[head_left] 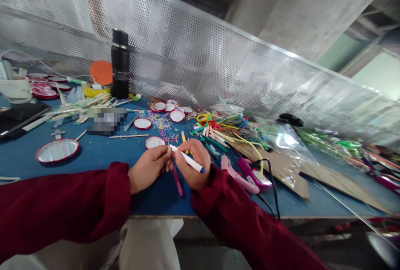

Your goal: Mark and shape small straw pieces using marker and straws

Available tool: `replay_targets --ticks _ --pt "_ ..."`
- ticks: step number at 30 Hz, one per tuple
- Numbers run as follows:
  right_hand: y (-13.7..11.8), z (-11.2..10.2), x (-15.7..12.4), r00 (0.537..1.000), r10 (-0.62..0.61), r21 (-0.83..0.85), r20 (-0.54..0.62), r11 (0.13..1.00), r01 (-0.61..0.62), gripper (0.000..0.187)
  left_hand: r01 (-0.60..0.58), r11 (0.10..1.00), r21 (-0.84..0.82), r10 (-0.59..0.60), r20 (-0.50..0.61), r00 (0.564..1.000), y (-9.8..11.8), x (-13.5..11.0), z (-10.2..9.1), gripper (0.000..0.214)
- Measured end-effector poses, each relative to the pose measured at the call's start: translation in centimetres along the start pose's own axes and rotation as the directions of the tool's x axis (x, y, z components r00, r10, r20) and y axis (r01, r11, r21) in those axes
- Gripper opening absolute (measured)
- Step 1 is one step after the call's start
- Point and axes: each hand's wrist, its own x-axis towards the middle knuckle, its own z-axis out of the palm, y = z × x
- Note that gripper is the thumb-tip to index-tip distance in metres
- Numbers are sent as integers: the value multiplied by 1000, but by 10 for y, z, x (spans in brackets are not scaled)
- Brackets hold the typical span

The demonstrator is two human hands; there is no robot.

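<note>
My right hand [197, 155] is closed around a white marker [192, 162] with a blue end, its tip pointing toward the left hand. My left hand [148, 168] pinches a small, thin wooden stick [169, 162] upright between thumb and fingers, right where the marker's tip meets it. Just below the fingers, a purple pen-like stick [177, 183] lies on the blue table [150, 205]. A small round mirror with a red rim [155, 142] sits directly behind the left hand. Yellow marker-like pieces [183, 137] show behind the right hand.
A black bottle [120, 65] stands at the back left near wooden sticks [90, 105]. A larger mirror [58, 151] lies at left. Tiny colored rubber bands [161, 122] are scattered mid-table. On the right are a pink glue gun [236, 174], its black cord, and cardboard [278, 170]. A perforated metal panel [193, 41] rises behind.
</note>
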Motion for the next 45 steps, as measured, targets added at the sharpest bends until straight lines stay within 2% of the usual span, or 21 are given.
replay_targets --ticks 22,29,35,45 --pt "0 1 -3 999 35 -42 1 999 -35 3 -9 999 30 9 7 1000 -1 0 1 37" --pt "-4 -2 -1 999 0 -62 32 998 2 2 6 999 50 -5 -14 1000 -1 0 0 38" --pt "-2 -2 -1 995 36 -94 -88 995 -44 3 35 999 -8 -35 -12 999 4 -2 1 30" --pt "0 -2 -2 998 28 -39 -65 999 -30 3 7 999 -40 -7 21 1000 2 -2 1 27"
